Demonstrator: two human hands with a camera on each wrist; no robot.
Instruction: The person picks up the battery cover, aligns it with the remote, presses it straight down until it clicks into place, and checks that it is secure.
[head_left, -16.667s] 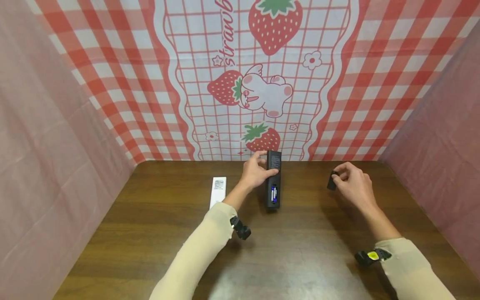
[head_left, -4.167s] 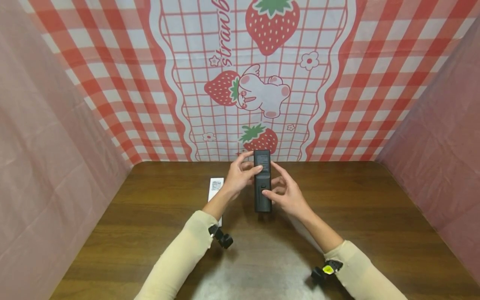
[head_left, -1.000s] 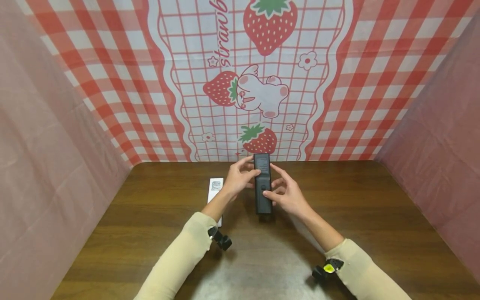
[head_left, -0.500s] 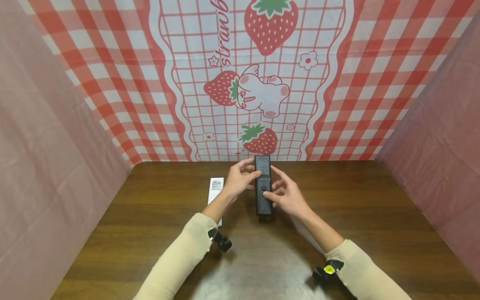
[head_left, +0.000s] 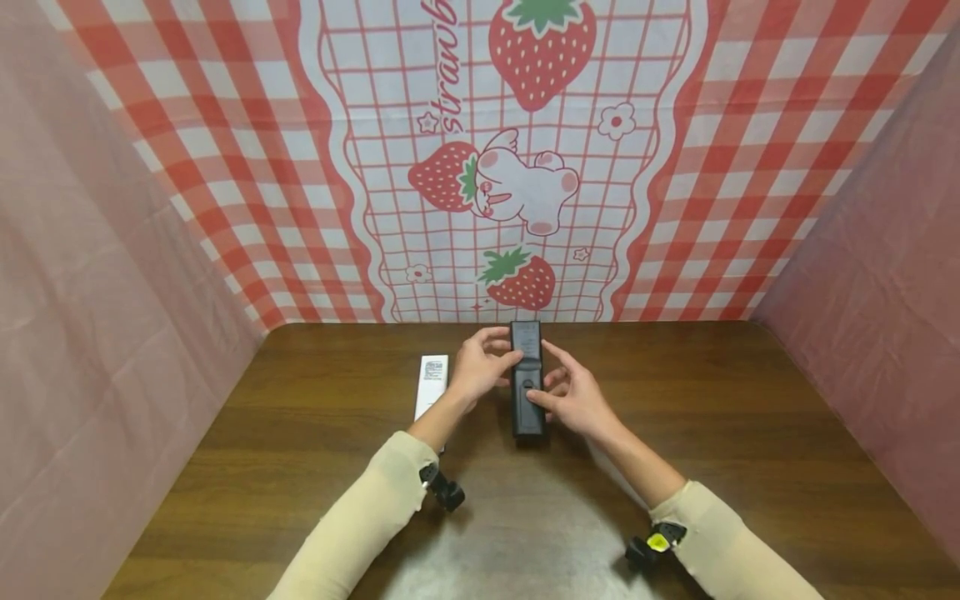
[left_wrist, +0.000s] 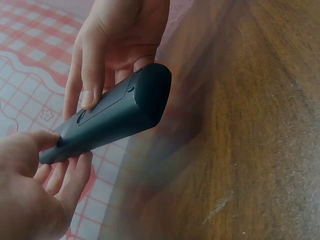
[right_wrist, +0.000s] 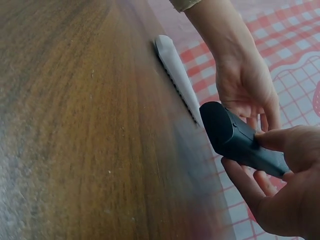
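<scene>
A black remote control (head_left: 528, 368) is held between both hands at the middle of the table, its back side facing up. Its battery cover (left_wrist: 107, 102) sits on the back, over the compartment. My left hand (head_left: 480, 367) grips the far half from the left, thumb on the back and fingers underneath. From the right, my right hand (head_left: 581, 400) holds the near half, with its thumb on the cover near the latch. In the right wrist view the remote's near end points away from the fingers, raised off the wood.
Left of the hands lies a white remote (head_left: 432, 385) with its labelled back up, partly hidden by the left forearm. The wooden table (head_left: 315, 433) meets a strawberry-print cloth (head_left: 465, 267) at the back. Pink curtains (head_left: 112, 250) hang at both sides.
Earliest, the compartment lay open showing blue batteries, and the right hand held the cover apart at the right. The cover is now on. Over the last second both hands lowered the remote slightly.
</scene>
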